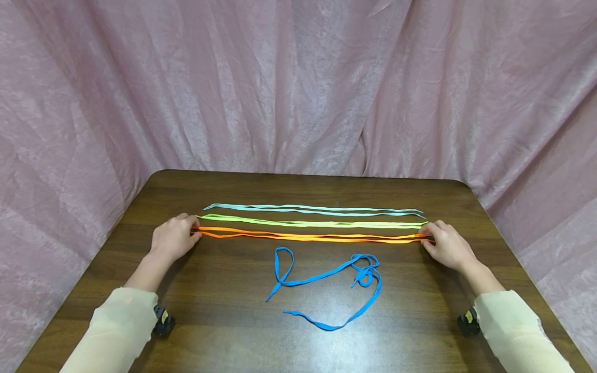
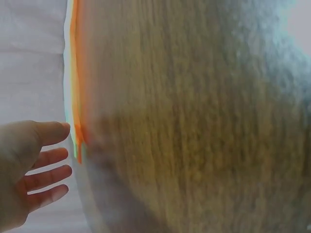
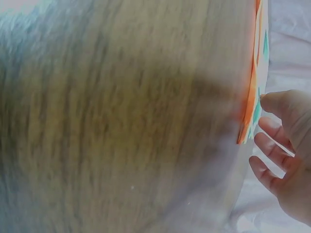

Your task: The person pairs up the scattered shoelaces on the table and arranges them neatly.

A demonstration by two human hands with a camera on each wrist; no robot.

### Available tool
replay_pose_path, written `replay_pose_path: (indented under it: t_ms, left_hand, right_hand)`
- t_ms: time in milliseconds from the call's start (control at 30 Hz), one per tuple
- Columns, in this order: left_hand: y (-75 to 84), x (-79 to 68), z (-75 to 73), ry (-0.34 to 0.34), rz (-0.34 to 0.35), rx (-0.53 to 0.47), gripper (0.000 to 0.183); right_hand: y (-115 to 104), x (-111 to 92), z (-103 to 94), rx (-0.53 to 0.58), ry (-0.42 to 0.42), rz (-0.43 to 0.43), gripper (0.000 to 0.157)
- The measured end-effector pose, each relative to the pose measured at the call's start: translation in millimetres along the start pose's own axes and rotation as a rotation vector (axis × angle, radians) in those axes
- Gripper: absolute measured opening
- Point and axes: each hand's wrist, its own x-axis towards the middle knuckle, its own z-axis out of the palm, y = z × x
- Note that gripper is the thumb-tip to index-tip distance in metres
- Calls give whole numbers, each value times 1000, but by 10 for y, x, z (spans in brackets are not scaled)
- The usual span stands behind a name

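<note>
An orange shoelace [image 1: 308, 239], doubled into two strands, lies stretched across the table between both hands. At its left end rests my left hand [image 1: 172, 238], thumb and fingertips on either side of the strands. My right hand [image 1: 449, 246] is placed likewise at the right end, where the orange tips show between thumb and fingers. In both wrist views the fingers look relaxed and spread, beside the orange shoelace [image 2: 75, 73]. Just behind lies a lime shoelace [image 1: 308, 224], and farther back a light blue shoelace [image 1: 247, 208], both doubled and roughly parallel.
A bright blue shoelace [image 1: 303, 282] lies loosely looped and tangled nearer the front of the brown wooden table [image 1: 224, 331]. Pink curtains [image 1: 298, 88] hang behind and along the sides of the table.
</note>
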Motion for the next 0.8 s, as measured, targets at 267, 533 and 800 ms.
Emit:
replay_pose_path:
  t_ms: [267,533,800]
  left_hand:
    - [269,-40,-56,44,121,36,30]
    - [648,-124,-93,21,220,51,39]
    - [979,-258,-19,80,341,27,43]
  right_hand:
    - [-159,47,19,21,-15,-20,23]
    - [-374,119,41,44,7,-120,28]
    - [-638,167,69,38,-11,-210,32]
